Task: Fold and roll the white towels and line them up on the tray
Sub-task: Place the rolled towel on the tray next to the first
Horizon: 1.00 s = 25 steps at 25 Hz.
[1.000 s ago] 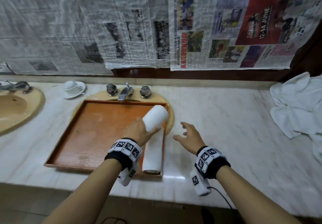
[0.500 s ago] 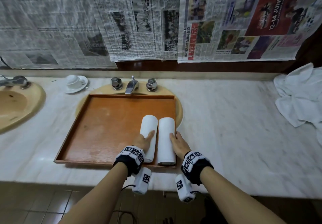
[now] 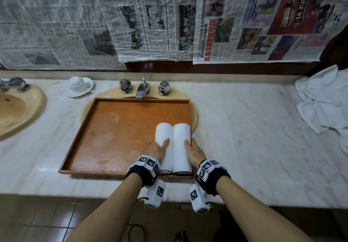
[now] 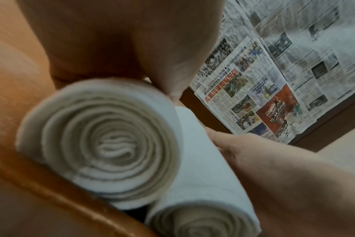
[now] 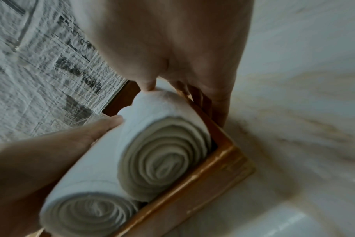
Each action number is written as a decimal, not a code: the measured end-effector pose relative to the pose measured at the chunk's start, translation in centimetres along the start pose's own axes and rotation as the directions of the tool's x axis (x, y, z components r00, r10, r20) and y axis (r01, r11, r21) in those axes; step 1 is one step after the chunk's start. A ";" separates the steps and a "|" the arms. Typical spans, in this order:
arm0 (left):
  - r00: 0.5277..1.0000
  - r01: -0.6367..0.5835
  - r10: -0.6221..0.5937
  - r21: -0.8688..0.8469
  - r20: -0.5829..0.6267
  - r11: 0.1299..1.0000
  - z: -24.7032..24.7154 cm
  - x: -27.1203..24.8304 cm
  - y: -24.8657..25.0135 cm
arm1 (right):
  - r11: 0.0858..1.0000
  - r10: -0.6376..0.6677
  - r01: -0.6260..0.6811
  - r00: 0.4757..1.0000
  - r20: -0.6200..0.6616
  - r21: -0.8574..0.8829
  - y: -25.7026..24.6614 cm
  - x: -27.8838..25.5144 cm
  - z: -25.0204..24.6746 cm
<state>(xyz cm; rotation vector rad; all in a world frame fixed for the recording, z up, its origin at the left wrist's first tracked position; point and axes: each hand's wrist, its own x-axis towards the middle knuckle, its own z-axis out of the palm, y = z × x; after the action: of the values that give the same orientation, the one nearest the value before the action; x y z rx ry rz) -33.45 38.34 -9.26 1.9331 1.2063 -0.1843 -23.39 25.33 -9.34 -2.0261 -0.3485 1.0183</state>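
The scene is dimly, evenly lit — soft glare is seen on the counter (image 3: pixel 105 177) near its front edge. Straight lines are bowed at the head view's edges; both wrist views are blurred up close.

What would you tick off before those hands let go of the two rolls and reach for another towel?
1. Both rolls inside the tray: ok. The left roll and right roll lie within its rim.
2. Rolls side by side and touching: ok, judging by the head view.
3. Near ends level at the tray's front edge: ok, roughly.
4. Rolls wound tight: ok; the spiral ends look compact in both wrist views.
5. Hands free to lift: the left hand and right hand rest on the rolls; how firm the grip is, cannot tell.
6. More towels to fold: ok, a loose pile lies on the counter.
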 end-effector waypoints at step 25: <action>0.898 -0.181 0.165 -0.001 -0.407 0.983 0.7 -3.3 10.5 | 0.991 -0.135 0.135 0.991 -0.024 -0.027 -4.1 -0.7 -9.9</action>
<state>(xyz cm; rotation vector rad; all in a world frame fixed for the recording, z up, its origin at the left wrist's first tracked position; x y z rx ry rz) -26.63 33.51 -2.09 2.0948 1.2754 0.3510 -15.80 22.03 -2.52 -2.0070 -0.4799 0.9076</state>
